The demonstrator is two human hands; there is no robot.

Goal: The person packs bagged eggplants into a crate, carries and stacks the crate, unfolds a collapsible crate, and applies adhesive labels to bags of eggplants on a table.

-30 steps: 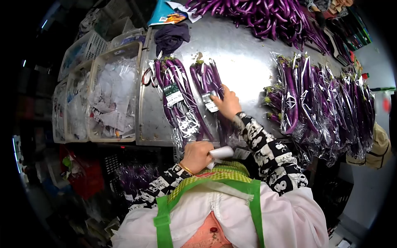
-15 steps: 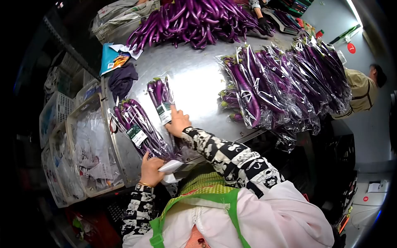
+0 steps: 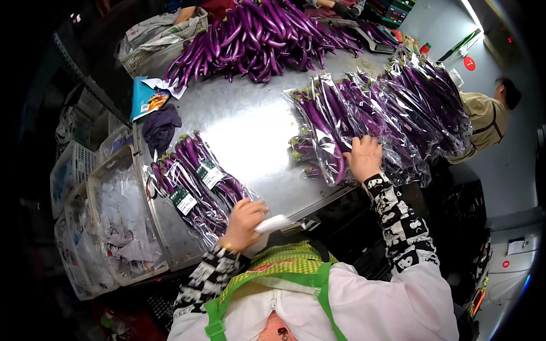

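My right hand (image 3: 364, 157) rests on the near left side of a row of bagged eggplants (image 3: 392, 113), its thumb and fingers bent over the plastic. Whether it grips a bag is hard to tell. My left hand (image 3: 245, 223) is closed around a white roll of labels (image 3: 273, 223) at the table's front edge. Just beyond it, two labelled bags of eggplants lie side by side: one with a green and white label (image 3: 183, 200) on the left, the other with a similar label (image 3: 210, 174) on the right.
Loose eggplants (image 3: 256, 40) are heaped at the table's far side. A dark cloth (image 3: 161, 128) and blue packet (image 3: 149, 99) lie at the left, beside bins of plastic (image 3: 125, 216). A co-worker (image 3: 483, 119) is at the right; another's gloved hand (image 3: 344, 10) shows at the back.
My right hand has left the second labelled bag and moved right onto the bagged row. That labelled bag now lies against the first. The view has turned and shifted.
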